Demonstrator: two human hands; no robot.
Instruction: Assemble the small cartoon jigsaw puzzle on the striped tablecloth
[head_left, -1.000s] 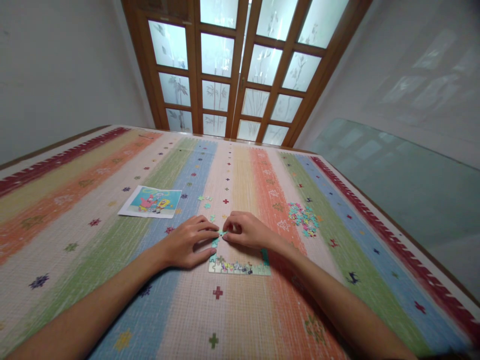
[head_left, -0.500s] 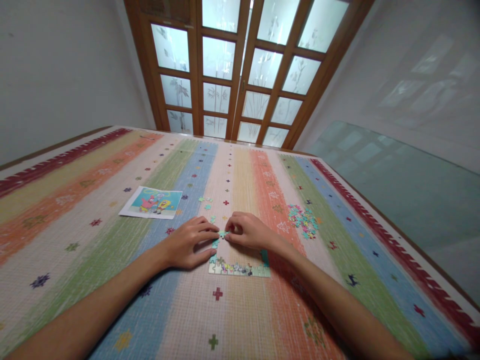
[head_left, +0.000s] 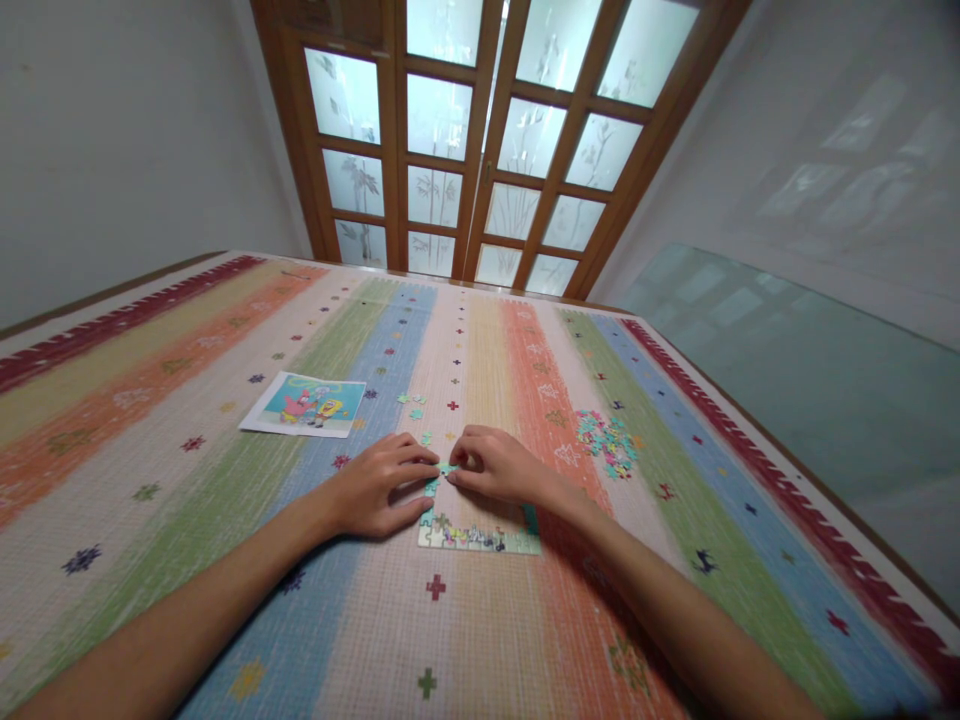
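Note:
My left hand (head_left: 379,487) and my right hand (head_left: 495,466) meet fingertip to fingertip over a small teal puzzle piece (head_left: 447,468) on a striped mat (head_left: 187,480). Both hands pinch at that piece, fingers curled. Just below them lies a partly joined strip of puzzle (head_left: 480,538), with a teal column rising at its left and right ends. A pile of loose pieces (head_left: 607,440) sits to the right of my right hand. The reference picture (head_left: 304,404), a cartoon print, lies to the upper left.
A few stray pieces (head_left: 411,402) lie beyond my hands. The mat's red border (head_left: 787,480) runs along the right, beside a glossy green floor (head_left: 825,370). Wooden doors with frosted glass (head_left: 480,140) stand at the far end.

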